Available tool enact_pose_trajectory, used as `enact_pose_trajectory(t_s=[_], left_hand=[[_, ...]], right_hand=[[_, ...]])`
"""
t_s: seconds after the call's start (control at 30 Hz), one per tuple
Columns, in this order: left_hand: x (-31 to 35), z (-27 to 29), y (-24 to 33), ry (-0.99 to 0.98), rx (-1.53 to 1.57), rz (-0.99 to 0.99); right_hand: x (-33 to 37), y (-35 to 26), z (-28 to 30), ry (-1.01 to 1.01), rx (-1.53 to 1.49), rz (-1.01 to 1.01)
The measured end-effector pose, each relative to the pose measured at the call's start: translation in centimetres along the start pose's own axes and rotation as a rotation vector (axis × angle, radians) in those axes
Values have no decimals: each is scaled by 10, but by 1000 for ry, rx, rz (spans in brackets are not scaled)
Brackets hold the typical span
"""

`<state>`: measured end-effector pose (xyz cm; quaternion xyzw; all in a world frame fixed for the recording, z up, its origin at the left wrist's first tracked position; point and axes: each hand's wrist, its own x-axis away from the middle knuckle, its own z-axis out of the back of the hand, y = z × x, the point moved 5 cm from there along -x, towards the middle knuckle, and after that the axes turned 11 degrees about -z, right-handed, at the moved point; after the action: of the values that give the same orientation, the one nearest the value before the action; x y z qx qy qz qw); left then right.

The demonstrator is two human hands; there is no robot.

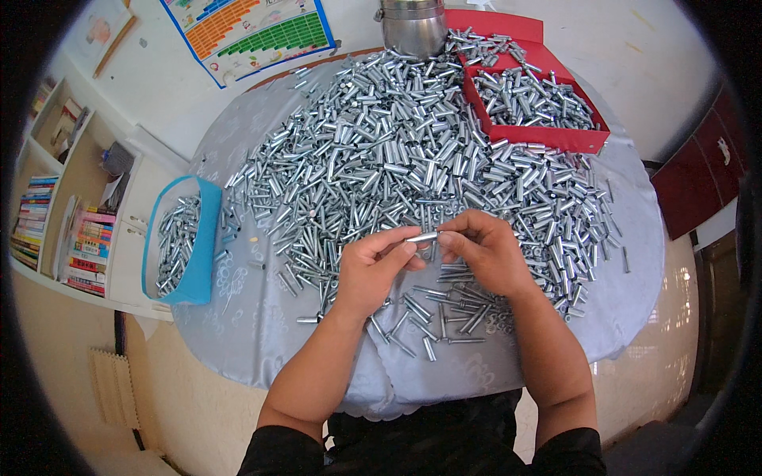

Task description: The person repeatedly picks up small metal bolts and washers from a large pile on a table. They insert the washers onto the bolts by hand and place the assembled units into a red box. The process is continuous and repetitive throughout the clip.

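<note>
A short shiny metal sleeve (422, 237) is held level between my two hands, just above the near part of a large heap of metal sleeves and bolts (397, 151). My left hand (373, 266) pinches its left end between thumb and fingers. The fingers of my right hand (486, 252) are closed on its right end; whether a bolt sits inside the sleeve cannot be made out. Below my hands, loose bolts (468, 313) and several sleeves lie scattered on the grey tablecloth (262, 341).
At the left edge of the table stands a blue bin (208, 238) holding metal parts. A red box (548, 140) full of sleeves sits at the back right, beside a steel pot (414, 32). Bookshelves (59, 198) are on the left, a dark red cabinet (698, 174) on the right.
</note>
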<state>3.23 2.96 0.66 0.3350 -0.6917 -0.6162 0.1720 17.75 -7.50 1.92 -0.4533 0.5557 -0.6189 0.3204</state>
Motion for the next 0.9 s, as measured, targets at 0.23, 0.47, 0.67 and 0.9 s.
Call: enact_pose_trajectory(t_s=[0.23, 0.47, 0.67, 0.9], left_hand=[[1, 2, 1, -8, 56, -13], [-2, 15, 7, 187, 2, -120], [-3, 13, 7, 199, 19, -110], [-2, 30, 13, 376, -37, -195]], right_hand=[[-3, 4, 0, -53, -120, -18], [4, 0, 11, -268, 66, -73], [-6, -31, 55, 236, -603, 345], [-13, -6, 46, 161, -389, 160]])
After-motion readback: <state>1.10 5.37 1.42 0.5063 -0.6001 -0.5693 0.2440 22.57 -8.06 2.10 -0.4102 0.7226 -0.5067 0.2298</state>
